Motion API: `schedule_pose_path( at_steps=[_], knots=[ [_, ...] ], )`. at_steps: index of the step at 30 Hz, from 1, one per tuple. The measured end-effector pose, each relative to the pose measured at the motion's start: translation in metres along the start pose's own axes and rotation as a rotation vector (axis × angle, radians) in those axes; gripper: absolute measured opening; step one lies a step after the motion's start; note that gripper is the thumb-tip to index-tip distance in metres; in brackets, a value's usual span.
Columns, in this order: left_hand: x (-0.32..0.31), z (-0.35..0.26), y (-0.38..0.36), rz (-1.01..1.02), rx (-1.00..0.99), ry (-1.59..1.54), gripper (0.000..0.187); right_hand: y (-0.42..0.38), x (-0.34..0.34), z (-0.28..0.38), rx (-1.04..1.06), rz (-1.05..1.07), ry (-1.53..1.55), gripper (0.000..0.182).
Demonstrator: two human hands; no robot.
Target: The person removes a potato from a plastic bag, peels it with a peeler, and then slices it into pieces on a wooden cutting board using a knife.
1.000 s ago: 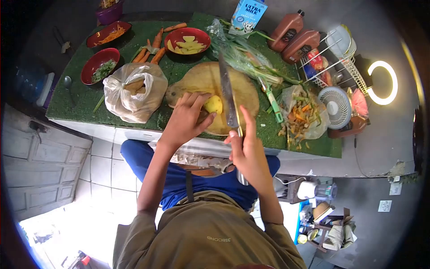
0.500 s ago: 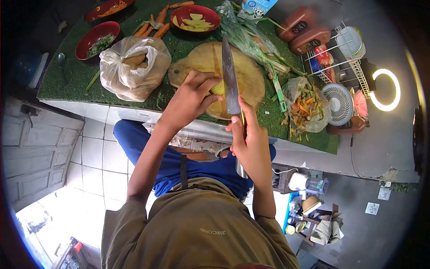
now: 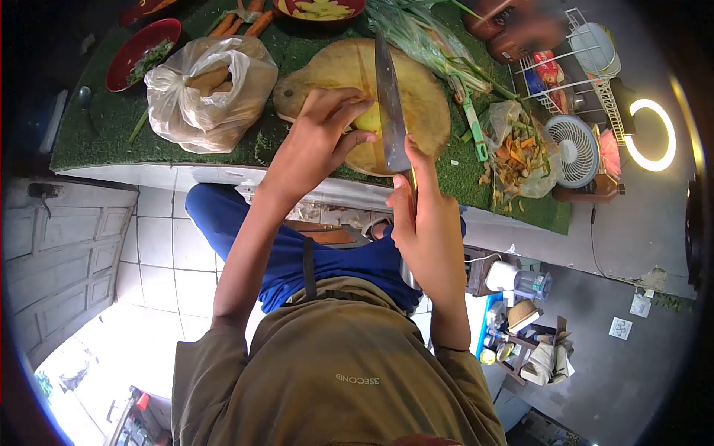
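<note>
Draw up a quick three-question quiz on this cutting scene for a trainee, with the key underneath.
1. Which hand holds the knife?
2. True or false: the yellow piece at the left hand sits in a red bowl.
3. Fill in: in the picture, the white fan is to the ____ of the cutting board.

Key:
1. The right hand.
2. False: the left hand has it at the cutting board, beside the blade.
3. Right.
</note>
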State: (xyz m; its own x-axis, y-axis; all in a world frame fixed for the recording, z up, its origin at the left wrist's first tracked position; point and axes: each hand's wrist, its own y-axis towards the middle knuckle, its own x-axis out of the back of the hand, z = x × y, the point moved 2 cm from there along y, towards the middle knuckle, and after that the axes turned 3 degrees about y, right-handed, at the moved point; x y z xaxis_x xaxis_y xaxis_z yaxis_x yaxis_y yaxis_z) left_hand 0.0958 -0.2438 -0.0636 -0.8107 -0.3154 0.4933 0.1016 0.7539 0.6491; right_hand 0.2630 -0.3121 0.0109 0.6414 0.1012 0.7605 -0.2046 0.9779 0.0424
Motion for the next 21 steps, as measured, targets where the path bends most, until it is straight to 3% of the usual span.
schedule_pose_path(
  at_steps=[21],
  knots=[
    [-0.003, 0.009, 0.004, 0.011, 0.068, -0.046, 0.042, 0.032, -0.029, -0.003, 0.138, -0.068, -0.024, 0.042]
  ],
)
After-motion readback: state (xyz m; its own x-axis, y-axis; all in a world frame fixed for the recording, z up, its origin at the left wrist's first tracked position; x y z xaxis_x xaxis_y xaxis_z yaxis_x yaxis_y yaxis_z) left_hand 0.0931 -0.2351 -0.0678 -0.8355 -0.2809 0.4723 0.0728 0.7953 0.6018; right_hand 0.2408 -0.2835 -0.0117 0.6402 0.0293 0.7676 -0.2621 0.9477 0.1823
